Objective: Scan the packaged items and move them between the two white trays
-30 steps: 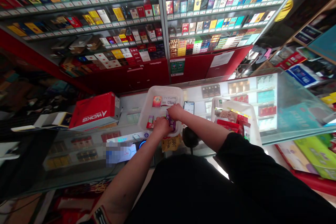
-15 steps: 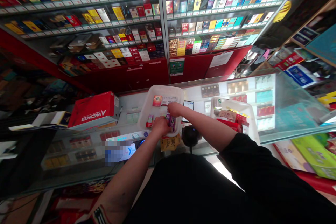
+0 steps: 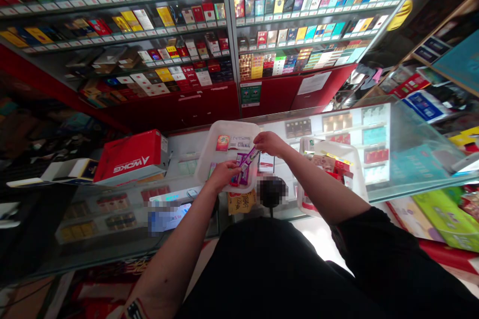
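Inside the white plastic tub, purple candy packs lie at the near right. My right hand, at the tub's right rim, pinches the upper end of a slim purple candy pack that slants down to the left. My left hand reaches over the near left side, its fingertips closed at a purple candy pack beside the slanted one; the fingers partly cover it. A small orange-red packet and a white printed box lie at the tub's far end.
A phone and a dark round device are right of the tub. Farther right stands a second white tub of packets. A red box sits left on the glass counter. Cigarette shelves rise behind.
My right hand has moved up and right from inside the tub to its rim, drawing out the end of a purple candy pack. My left hand has shifted slightly left.
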Motion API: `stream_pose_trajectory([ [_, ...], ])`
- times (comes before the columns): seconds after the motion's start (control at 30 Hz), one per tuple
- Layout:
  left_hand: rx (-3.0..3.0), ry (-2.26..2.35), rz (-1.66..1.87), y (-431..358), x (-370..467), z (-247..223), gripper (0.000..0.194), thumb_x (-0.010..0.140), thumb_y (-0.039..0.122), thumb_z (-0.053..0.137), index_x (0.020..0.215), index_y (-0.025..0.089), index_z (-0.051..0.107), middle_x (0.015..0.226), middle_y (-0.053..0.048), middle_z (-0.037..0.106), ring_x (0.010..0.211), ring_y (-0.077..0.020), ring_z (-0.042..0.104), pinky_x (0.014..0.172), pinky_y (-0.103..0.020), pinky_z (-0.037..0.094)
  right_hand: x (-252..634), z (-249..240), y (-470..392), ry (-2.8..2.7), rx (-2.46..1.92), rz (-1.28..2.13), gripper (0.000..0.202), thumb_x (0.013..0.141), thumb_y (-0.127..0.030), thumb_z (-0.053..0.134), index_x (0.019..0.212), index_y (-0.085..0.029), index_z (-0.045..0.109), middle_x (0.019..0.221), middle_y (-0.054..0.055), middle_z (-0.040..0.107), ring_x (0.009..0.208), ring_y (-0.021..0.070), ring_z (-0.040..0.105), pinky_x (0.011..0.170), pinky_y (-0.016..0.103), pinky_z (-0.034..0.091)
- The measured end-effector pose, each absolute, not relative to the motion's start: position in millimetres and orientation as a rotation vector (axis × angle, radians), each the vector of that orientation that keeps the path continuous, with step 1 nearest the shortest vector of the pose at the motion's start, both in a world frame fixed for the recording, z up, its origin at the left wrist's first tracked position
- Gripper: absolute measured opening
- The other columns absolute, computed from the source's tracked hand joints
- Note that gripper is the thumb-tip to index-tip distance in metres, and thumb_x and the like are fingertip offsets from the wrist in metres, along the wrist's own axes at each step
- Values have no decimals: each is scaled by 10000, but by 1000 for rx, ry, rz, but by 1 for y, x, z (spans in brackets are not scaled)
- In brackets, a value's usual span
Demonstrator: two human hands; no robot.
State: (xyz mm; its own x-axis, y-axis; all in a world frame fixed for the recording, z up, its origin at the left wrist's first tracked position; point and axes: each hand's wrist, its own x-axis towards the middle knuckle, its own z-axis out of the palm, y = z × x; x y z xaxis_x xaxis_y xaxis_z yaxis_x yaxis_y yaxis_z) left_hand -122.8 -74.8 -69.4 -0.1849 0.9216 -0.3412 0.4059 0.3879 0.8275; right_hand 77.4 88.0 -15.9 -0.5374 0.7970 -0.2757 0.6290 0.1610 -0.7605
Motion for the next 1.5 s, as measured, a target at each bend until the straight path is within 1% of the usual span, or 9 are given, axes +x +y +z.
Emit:
stream_pose_trajectory([
  [0.1,1049,1717,868,-75,-121,-69,180,845,355,717,861,199,806,1453,-59,703,1245,-231,708,1110,-356,519,92,-19,85,-1857,-1384,1604,147,830,-116,772,966,-133,720,806,48,752,640,139,686,605,244,596],
  [0.27,1106,1743,881,-72,-119,-60,141,870,305,689,842,199,776,1466,-51,693,1276,-218,689,1120,-337,509,117,-17,80,-1651,-1269,1756,168,768,-94,773,930,-130,750,746,36,738,667,151,698,662,279,626],
  [0.43,1366,1817,840,-69,-118,-38,121,885,261,707,780,217,749,1438,-39,698,1328,-230,646,1218,-372,425,154,-20,73,-1817,-1314,1489,181,743,-159,767,922,-150,794,779,37,778,741,169,717,756,291,586],
  [0.57,1573,1789,809,-64,-105,-26,124,921,213,680,851,220,782,1464,-51,674,1384,-230,601,1239,-394,410,184,-18,61,-1984,-1329,1225,195,813,-242,715,980,-177,791,847,39,800,819,195,738,838,347,572],
  [0.7,1784,1825,724,-56,-89,-24,118,921,200,709,922,241,821,1515,-57,636,1451,-261,531,1277,-460,363,204,-10,43,-2121,-1318,879,250,863,-235,664,1077,-203,790,959,43,809,902,211,740,920,389,555],
  [0.8,1918,1821,648,-51,-79,-28,128,922,203,719,951,246,837,1577,-59,585,1544,-296,423,1305,-505,304,216,-10,30,-2167,-1310,717,287,892,-234,640,1138,-214,788,993,49,804,935,227,733,941,409,550],
  [1.0,2108,1805,520,-45,-65,-40,151,921,201,707,943,259,844,1646,-43,514,1621,-351,284,1316,-618,207,235,-26,17,-2130,-1310,604,345,893,-210,619,1209,-205,757,952,57,788,927,251,721,901,423,559],
  [1.13,2163,1782,495,-44,-57,-44,157,935,233,694,944,269,846,1649,-44,506,1638,-365,241,1321,-666,138,242,-36,14,-2109,-1265,568,368,881,-186,624,1229,-213,741,940,56,789,987,271,717,944,442,551],
  [1.5,2219,1772,493,-42,-49,-44,162,926,194,680,881,250,826,1643,-35,511,1647,-342,223,1325,-668,118,249,-40,11,-2076,-1345,534,382,894,-194,628,1265,-194,719,932,65,798,1038,301,696,984,472,515],
])
